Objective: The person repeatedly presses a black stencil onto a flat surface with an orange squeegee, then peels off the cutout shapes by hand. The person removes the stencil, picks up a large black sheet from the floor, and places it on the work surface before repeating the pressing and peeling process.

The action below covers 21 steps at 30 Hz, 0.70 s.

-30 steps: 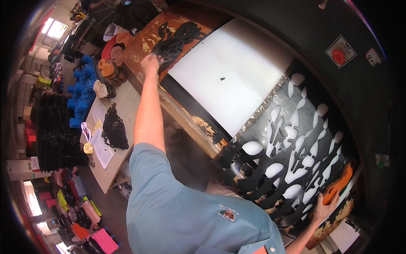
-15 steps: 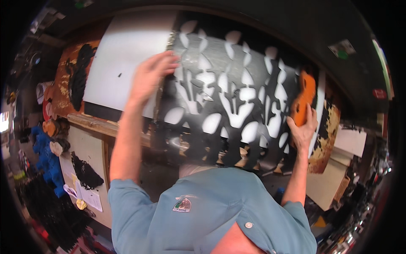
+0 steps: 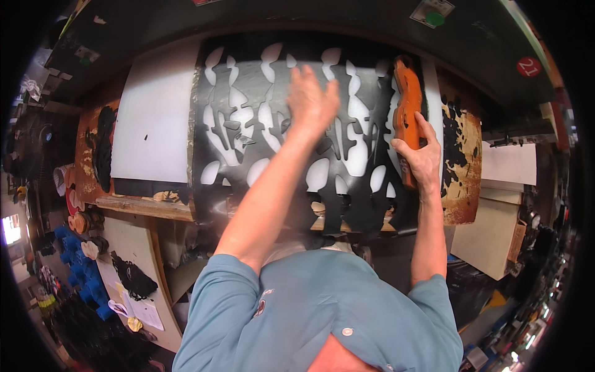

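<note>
A black flexible sheet (image 3: 248,68), cut through with rows of curved holes, lies over a white board (image 3: 155,111). My left hand (image 3: 312,104) is over the middle of the sheet, fingers apart, holding nothing; whether it touches the sheet I cannot tell. At the sheet's right edge stands a long, wavy-sided orange cutting die (image 3: 408,102). My right hand (image 3: 421,155) grips its near end, thumb on the left side and fingers on the right. The palm hides part of the die's lower end.
A dark machine beam (image 3: 248,18) spans the far side. Black scraps (image 3: 105,142) hang at the left, with more scraps (image 3: 455,133) on a worn brown board at the right. A wooden strip (image 3: 145,208) runs along the near left edge. Pale panels (image 3: 486,239) stand at right.
My left hand has moved from the sheet's left edge to above its middle. The right hand still grips the die at the right edge. The view has shifted.
</note>
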Tool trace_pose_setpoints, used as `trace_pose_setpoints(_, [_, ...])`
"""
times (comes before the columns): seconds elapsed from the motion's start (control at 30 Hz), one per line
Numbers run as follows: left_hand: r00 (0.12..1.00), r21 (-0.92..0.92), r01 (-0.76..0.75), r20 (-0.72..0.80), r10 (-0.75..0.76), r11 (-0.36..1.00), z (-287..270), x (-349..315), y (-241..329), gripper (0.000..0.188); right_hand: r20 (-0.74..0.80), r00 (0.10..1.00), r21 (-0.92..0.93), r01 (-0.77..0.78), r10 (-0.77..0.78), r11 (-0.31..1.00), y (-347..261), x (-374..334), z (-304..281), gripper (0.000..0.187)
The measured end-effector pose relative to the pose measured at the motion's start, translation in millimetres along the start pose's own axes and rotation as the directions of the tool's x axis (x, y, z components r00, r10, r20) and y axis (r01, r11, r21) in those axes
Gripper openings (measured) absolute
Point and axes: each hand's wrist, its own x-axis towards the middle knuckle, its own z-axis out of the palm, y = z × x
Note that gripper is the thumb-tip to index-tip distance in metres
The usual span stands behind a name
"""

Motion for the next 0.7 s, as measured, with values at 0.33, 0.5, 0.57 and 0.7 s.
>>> trace_pose_setpoints(0.33, [0.954,0.339,0.129,0.214,-0.210,0.932,-27.3,44.8,-11.4,0.057,0.036,0.986,0.623,-0.151,0.165,0.768,5.7,-15.1,-35.4,0.091])
trace_pose_setpoints(0.5, [0.974,0.248,0.066,0.193,-0.116,0.966,-27.4,55.2,-31.0,0.043,-0.083,0.992,0.737,0.000,0.091,0.676,-4.5,-53.3,-81.1,0.089])
trace_pose_setpoints(0.57, [0.983,0.202,0.036,0.171,-0.072,0.979,-26.0,52.1,-38.4,0.043,-0.088,0.994,0.787,0.029,0.066,0.616,-16.2,-64.5,-103.0,0.093])
trace_pose_setpoints(0.7, [0.980,0.154,0.072,0.171,-0.099,0.985,-26.5,43.7,-40.3,0.041,-0.100,0.995,0.981,0.102,-0.017,0.165,-29.4,-65.1,-139.4,0.106])
